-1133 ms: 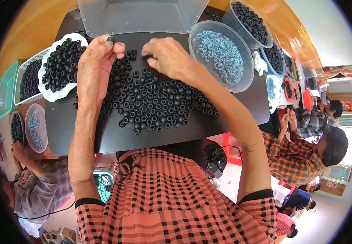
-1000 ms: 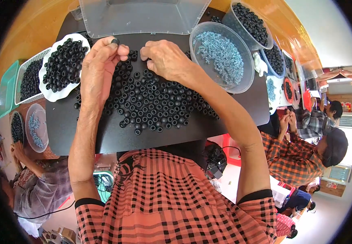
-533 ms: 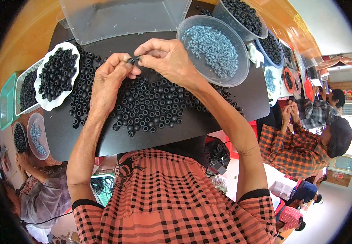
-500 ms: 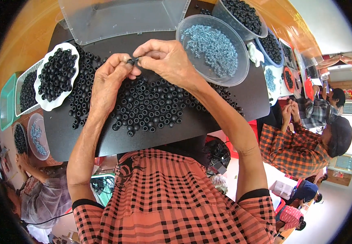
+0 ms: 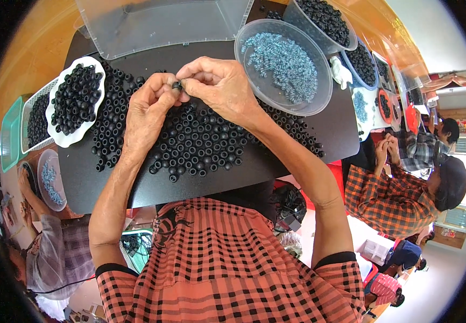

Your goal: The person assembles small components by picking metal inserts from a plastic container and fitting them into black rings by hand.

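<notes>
The left hand [image 5: 149, 105] pinches a small black bead [image 5: 177, 85] between thumb and fingertips. The right hand [image 5: 219, 86] has its thumb and forefinger drawn together at the same bead, so it sits between the two hands, above the desk [image 5: 114, 191].

The bead looks light and stiff, probably hard plastic; it seems unlikely to break, but its smooth, rounded side could roll or slip from a loose pinch. The outer wall is likely the best hold, gripped from opposite sides so that the hole, if it has one like the loose beads [image 5: 200, 142] below the hands, is left free.

The fingertips cover most of the bead: its hole and which way it faces cannot be made out. Whether the right hand also holds something smaller is hidden. The left hand and forearm hide part of the loose beads. Beyond the right hand, the blue springs [image 5: 286, 64] are too small to separate clearly; beyond both hands, the clear bin [image 5: 168, 27] is cut off.
</notes>
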`<action>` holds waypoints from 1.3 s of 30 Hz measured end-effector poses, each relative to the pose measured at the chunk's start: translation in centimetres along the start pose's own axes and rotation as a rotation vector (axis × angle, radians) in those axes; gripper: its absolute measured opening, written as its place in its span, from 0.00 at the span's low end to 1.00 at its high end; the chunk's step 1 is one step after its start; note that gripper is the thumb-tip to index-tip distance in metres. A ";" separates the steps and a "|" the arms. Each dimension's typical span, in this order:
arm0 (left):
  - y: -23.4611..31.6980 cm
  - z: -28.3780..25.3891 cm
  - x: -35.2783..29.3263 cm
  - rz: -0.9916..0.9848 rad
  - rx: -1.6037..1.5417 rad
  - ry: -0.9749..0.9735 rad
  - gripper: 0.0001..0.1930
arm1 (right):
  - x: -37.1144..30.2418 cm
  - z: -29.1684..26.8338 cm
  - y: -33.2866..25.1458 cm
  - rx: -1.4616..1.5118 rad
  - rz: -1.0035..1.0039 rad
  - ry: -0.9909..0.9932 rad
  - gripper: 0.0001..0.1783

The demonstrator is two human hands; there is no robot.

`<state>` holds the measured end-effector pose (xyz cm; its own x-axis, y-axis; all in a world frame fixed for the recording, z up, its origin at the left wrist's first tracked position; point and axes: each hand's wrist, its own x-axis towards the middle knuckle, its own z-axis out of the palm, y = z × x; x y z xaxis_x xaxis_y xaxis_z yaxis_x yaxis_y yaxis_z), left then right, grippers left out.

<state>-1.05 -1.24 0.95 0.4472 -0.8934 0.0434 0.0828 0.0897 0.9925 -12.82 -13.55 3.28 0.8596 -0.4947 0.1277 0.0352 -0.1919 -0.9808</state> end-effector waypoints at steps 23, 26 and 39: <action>-0.4 -0.2 0.1 -0.019 -0.118 -0.001 0.06 | -0.6 1.3 1.7 0.101 -0.101 0.113 0.07; -0.6 -0.3 0.1 -0.011 -0.100 -0.015 0.07 | -0.8 1.2 1.6 -0.045 -0.175 0.118 0.07; -0.1 -0.2 -0.2 0.005 0.012 0.010 0.07 | -1.0 1.7 2.3 -0.020 -0.179 0.222 0.08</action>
<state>-0.99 -1.01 0.80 0.4565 -0.8885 0.0476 0.0698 0.0890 0.9936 -12.73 -12.10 0.65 0.7082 -0.6244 0.3296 0.1641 -0.3085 -0.9370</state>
